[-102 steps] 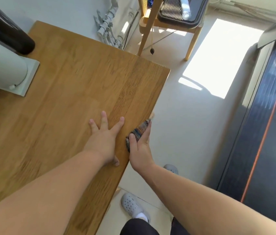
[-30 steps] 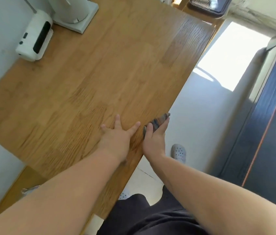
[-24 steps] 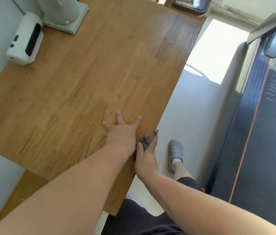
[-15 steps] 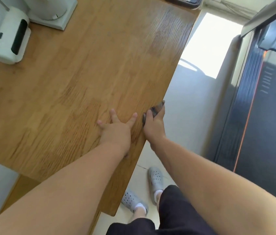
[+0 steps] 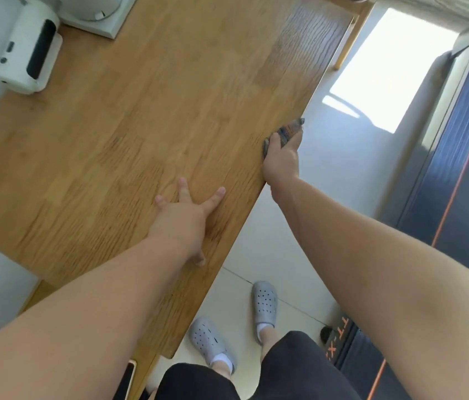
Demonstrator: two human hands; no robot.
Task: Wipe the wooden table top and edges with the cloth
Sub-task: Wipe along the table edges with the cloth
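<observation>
At the right long edge of the wooden table point(image 5: 141, 125), the right hand point(image 5: 281, 161) pinches the cloth point(image 5: 289, 131) against the edge, thumb on the top face and fingers over the side. Nearer the person, the left hand point(image 5: 184, 217) lies flat on the top, fingers spread, holding nothing. Open wood runs from both hands to the far end. A white device point(image 5: 28, 50) and a white appliance base point(image 5: 97, 18) stand near the far left corner. Beyond the right edge lie pale floor point(image 5: 343, 168), grey clogs point(image 5: 265, 303) and a dark treadmill point(image 5: 458, 183).
</observation>
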